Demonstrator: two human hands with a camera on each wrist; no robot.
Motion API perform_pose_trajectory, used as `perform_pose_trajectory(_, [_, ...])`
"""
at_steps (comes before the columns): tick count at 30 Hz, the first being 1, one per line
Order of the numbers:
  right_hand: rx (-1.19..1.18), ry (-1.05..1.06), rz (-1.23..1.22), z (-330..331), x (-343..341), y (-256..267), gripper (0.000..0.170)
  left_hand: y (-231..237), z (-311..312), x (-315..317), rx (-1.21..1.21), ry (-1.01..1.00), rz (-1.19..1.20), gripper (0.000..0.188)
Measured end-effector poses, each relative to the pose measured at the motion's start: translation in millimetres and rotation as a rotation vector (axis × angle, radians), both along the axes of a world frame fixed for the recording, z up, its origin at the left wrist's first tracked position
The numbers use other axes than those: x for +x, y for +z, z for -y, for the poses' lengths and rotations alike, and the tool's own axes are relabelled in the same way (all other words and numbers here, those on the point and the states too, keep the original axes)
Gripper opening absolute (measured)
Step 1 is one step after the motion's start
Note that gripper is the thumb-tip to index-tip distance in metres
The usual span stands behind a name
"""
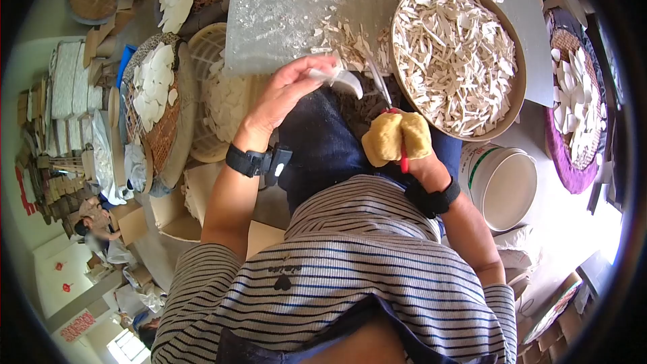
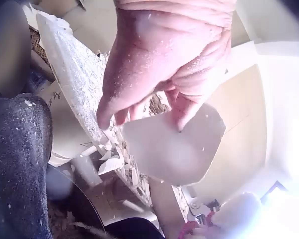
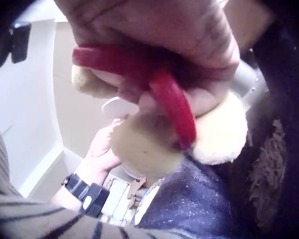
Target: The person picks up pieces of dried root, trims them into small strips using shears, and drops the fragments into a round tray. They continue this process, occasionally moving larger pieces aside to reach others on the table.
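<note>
The left grip (image 2: 164, 59) is pinching a flat, angular slice (image 2: 174, 149). Beside it, the right grip (image 3: 159, 30) is clasping metal shears (image 3: 175, 107).

White bucket (image 1: 481, 180) — cardboard box (image 1: 168, 214) — red wall ornaments (image 1: 66, 288).

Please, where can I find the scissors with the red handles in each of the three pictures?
Head: the scissors lie in the upper half, slightly right of centre.
Left wrist: only partly seen, red handles at the bottom edge, right of centre.
Right wrist: red handles large, upper middle.
Shared landmark: the left hand.
</note>
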State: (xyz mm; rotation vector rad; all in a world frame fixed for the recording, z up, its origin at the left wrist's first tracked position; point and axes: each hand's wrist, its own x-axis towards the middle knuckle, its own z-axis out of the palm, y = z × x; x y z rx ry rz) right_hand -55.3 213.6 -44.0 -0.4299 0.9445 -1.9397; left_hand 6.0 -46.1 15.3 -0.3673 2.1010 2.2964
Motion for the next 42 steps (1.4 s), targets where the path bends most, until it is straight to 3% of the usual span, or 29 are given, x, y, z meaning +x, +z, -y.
perform_pose_trajectory(2, [0.262,0.188,-0.280,-4.5,-6.5,-1.0,0.039,-6.1,1.7,4.2,-0.137,0.173,-0.129,0.015])
perform_pose_trajectory(5, [0.241,0.411,-0.413,-12.1,-18.1,-29.7,0.029,2.1,-0.9,13.9,0.055,0.198,-0.088,0.021])
perform_pose_trajectory(6, [0.115,0.440,-0.121,-7.6,-15.2,-36.6,0.028,2.2,-2.4,15.3,0.016,0.214,-0.122,0.026])
perform_pose_trajectory(9, [0.297,0.294,-0.081,-0.6,-2.4,-9.5,0.027,16.8,-19.1,14.6,0.332,0.263,-0.047,0.029])
perform_pose_trajectory(13, [0.393,0.397,-0.355,18.2,-3.5,23.8,0.028,-0.1,-32.7,12.9,0.188,0.477,-0.070,0.028])
perform_pose_trajectory(14, [0.387,0.413,-0.399,21.6,-4.1,28.4,0.029,0.6,-36.2,8.7,0.183,0.521,-0.098,0.045])
perform_pose_trajectory(16, [0.314,0.301,-0.343,26.6,-0.8,20.7,0.035,7.4,-45.3,7.2,0.229,0.496,-0.147,0.057])
perform_pose_trajectory(18, [0.245,0.149,-0.476,27.8,4.2,0.0,0.039,4.1,-48.4,6.6,0.242,0.452,-0.193,0.077])
perform_pose_trajectory(21, [0.184,0.009,-0.773,22.9,3.8,-3.7,0.042,-2.2,-45.9,9.1,0.307,0.415,-0.121,0.077])
perform_pose_trajectory(22, [0.004,0.012,-0.333,23.3,6.1,-13.0,0.041,-2.3,-40.5,11.5,0.268,0.371,-0.094,0.078])
perform_pose_trajectory(24, [-0.068,0.061,0.123,18.1,5.7,-33.0,0.039,4.6,-32.8,14.0,0.312,0.316,-0.043,0.078])
perform_pose_trajectory(26, [0.023,0.137,0.277,1.4,-3.0,-59.9,0.038,14.2,-30.9,15.3,0.387,0.300,-0.016,0.077])
perform_pose_trajectory(30, [0.204,0.121,0.238,-7.6,-4.4,-74.4,0.034,7.1,-27.3,16.2,0.282,0.303,-0.010,0.076])
perform_pose_trajectory(32, [0.183,0.126,0.201,-4.5,-2.6,-63.0,0.036,9.4,-26.0,19.6,0.226,0.286,-0.011,0.076])
perform_pose_trajectory(34, [-0.060,0.149,0.507,9.0,0.4,-25.7,0.037,31.0,-19.8,29.3,0.276,0.286,0.077,0.073])
perform_pose_trajectory(35, [-0.113,0.184,0.535,11.0,5.9,-4.1,0.035,41.2,-14.0,34.2,0.305,0.264,0.120,0.072])
perform_pose_trajectory(37, [0.068,0.200,0.377,-0.6,5.1,-28.6,0.034,43.3,28.3,52.0,0.258,0.136,0.152,0.064])
perform_pose_trajectory(39, [0.051,0.205,0.405,-2.5,1.4,-29.0,0.032,43.9,79.2,66.6,0.004,0.475,0.161,0.042])
perform_pose_trajectory(40, [0.175,0.214,0.044,-0.1,-1.0,-17.1,0.033,23.0,123.9,80.5,0.120,0.651,-0.089,0.037])
perform_pose_trajectory(42, [0.247,0.154,-0.143,2.3,1.4,-11.0,0.035,38.0,152.5,73.6,-0.019,0.967,-0.247,0.040])
